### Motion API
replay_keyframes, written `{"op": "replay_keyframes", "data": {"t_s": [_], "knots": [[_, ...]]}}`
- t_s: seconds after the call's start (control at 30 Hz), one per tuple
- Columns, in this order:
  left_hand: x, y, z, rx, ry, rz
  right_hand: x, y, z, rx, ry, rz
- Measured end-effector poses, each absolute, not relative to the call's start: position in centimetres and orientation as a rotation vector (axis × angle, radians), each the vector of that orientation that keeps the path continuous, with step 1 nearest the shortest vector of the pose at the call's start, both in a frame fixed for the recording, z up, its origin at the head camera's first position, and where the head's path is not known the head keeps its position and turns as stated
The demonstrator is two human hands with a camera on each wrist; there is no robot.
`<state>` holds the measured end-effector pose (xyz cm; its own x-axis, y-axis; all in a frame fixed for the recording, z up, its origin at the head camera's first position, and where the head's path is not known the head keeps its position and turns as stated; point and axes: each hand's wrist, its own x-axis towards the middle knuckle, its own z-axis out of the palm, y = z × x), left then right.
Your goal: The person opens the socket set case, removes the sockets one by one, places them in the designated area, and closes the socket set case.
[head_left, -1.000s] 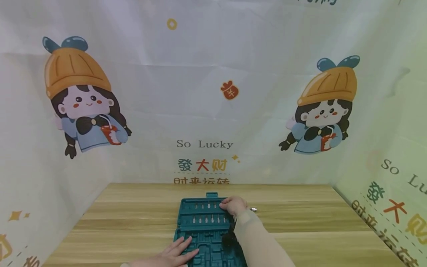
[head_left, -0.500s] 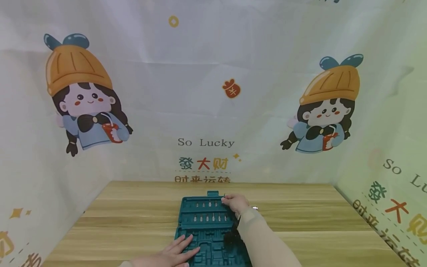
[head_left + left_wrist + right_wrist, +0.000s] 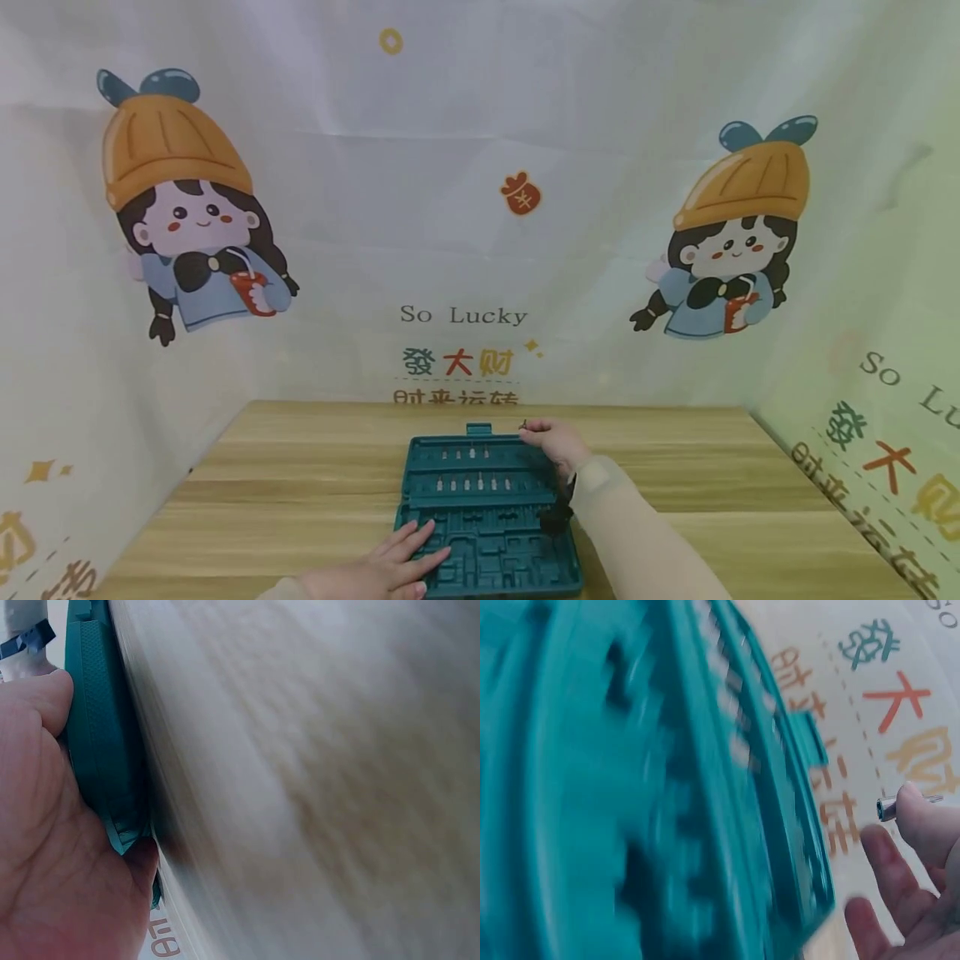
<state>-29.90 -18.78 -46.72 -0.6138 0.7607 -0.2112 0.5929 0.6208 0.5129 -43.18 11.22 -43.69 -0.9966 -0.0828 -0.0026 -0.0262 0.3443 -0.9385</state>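
- Left hand (image 3: 382,567): fingers straight, pressing flat on near-left part of teal bit case (image 3: 487,508), which lies open at the tabletop (image 3: 300,467) centre, near edge.
- Right hand (image 3: 553,442): pinching one small metal bit (image 3: 889,808) beside the case's far-right corner.
- Count: one case, two bit rows inside.
- Versus a second ago: right hand has lifted off the bit rows, moved right.

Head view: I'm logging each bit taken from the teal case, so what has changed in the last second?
The right hand lifted off the upper rows of bits and moved right and back, past the far right corner of the teal case; its fingers now pinch a small metal bit. The left hand stayed flat on the case's near left part, and the case stayed open on the table.
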Motion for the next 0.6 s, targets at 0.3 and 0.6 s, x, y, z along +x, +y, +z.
{"op": "replay_keyframes", "data": {"t_s": [0.3, 0.6], "knots": [[-30.6, -19.1, -48.0, 1.09, 2.434, 0.571, -42.2, 14.9, -42.7, -0.209, 2.678, -1.617], [-29.4, -18.7, -45.8, 1.067, 2.409, 0.579, -42.1, 17.1, -43.7, -0.18, 2.792, -1.481]]}}
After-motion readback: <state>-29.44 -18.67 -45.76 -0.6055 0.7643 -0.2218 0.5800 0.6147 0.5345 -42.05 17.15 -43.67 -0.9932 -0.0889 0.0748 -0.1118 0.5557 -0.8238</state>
